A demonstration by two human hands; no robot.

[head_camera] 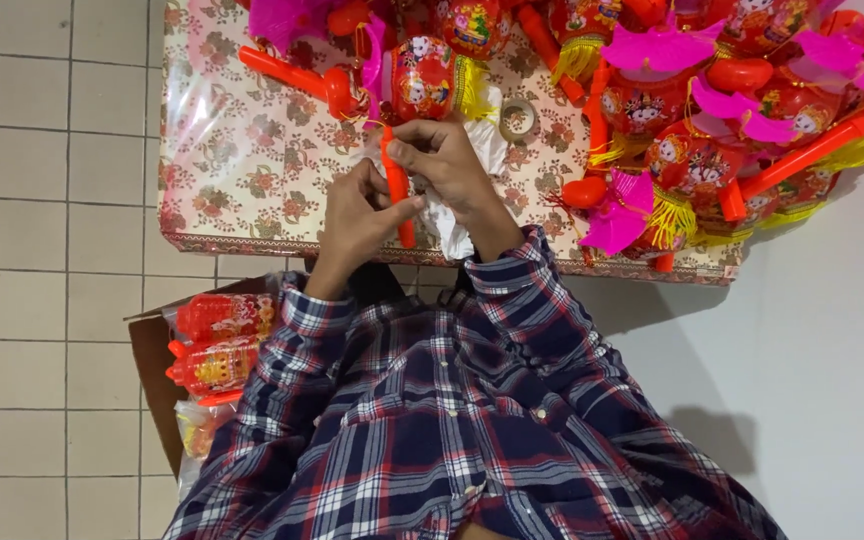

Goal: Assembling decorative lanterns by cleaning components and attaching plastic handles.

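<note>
My left hand (357,218) grips the lower part of an orange plastic stick (396,185) that stands up toward a round red lantern toy (420,77). My right hand (449,165) pinches the same stick higher up, just under the lantern. Both hands hover over a white cloth or bag (477,150) on the floral-covered table (242,160). My plaid sleeves fill the bottom of the view.
A heap of finished red lanterns with pink wings and yellow tassels (712,120) covers the table's right side. A tape roll (518,118) lies by the cloth. A cardboard box (152,370) with bagged red lantern parts (217,345) sits on the tiled floor at left.
</note>
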